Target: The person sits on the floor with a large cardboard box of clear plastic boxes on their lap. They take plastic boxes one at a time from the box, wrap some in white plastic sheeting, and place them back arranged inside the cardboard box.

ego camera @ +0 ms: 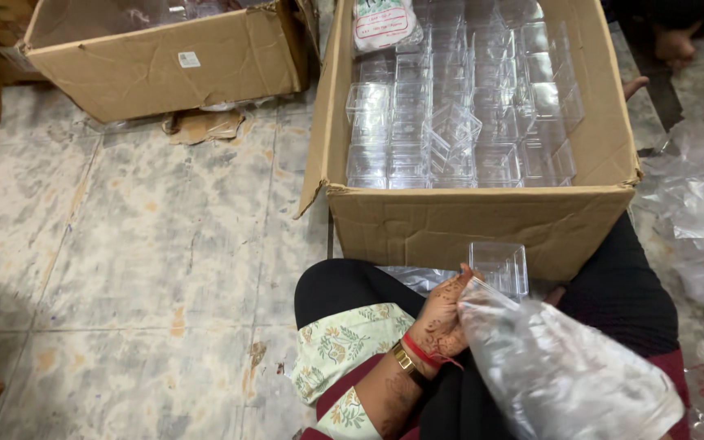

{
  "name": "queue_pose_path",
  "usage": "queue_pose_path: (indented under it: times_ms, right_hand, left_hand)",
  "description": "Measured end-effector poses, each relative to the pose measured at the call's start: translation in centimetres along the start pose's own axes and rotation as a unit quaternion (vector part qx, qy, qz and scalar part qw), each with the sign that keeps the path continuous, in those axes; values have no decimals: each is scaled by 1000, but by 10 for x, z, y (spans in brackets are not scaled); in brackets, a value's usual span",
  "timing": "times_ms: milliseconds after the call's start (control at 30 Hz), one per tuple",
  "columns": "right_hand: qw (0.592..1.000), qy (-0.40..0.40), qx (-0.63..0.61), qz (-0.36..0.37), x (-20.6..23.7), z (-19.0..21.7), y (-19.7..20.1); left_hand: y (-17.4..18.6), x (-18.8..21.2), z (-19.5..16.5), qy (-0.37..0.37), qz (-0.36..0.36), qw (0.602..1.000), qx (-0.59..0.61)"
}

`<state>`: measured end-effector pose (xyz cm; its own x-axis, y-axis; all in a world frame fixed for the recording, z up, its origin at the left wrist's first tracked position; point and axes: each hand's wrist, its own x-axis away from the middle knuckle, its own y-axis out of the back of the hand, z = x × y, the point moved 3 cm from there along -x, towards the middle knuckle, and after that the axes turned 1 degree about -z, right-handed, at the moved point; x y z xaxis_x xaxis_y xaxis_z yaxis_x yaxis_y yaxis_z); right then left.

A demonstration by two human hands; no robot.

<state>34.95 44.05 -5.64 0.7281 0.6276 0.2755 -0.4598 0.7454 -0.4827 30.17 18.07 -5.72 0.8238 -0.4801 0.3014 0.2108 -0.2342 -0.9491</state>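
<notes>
A clear plastic box (pixel 499 267) is being held at the mouth of a clear plastic bag (pixel 564 371) by the left hand (pixel 440 319), fingers curled around box and bag edge, just in front of the cardboard carton (pixel 482 220). The right hand is being hidden by the bag (its finger state cannot be told). Slippage is being risked: slick film against a smooth box, so it could be dropped onto the tiled floor (pixel 148 244).

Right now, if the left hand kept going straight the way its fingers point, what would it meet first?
The left hand points up and forward. First comes the clear plastic box at its fingertips, probably touching already; behind it stands the cardboard carton's front wall.
</notes>
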Motion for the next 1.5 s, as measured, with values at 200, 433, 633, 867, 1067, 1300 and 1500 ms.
queue_pose_path:
  times_ms: [200, 433, 633, 867, 1067, 1300, 1500]
  right_hand:
    - [996, -48, 67, 33, -44, 0, -14]
    - [991, -99, 75, 41, -40, -34, 15]
    - [993, -19, -55, -100, -24, -42, 46]
    - [991, 16, -15, -132, -46, -6, 27]
    - [777, 83, 434, -449, -110, 37, 51]
    - [743, 42, 543, -389, -141, 30, 35]
    - [777, 161, 477, -377, -112, 44, 14]
  left_hand:
    - [10, -1, 11, 12, 3, 940, -342]
    - [30, 1, 16, 87, 17, 948, -306]
    - [33, 4, 16, 70, 134, 948, -279]
    - [-10, -3, -18, -55, 127, 989, -59]
    - [24, -64, -40, -253, -29, 898, -360]
    - [83, -82, -37, -250, -195, 881, -350]
    - [49, -62, -45, -168, -130, 926, -313]
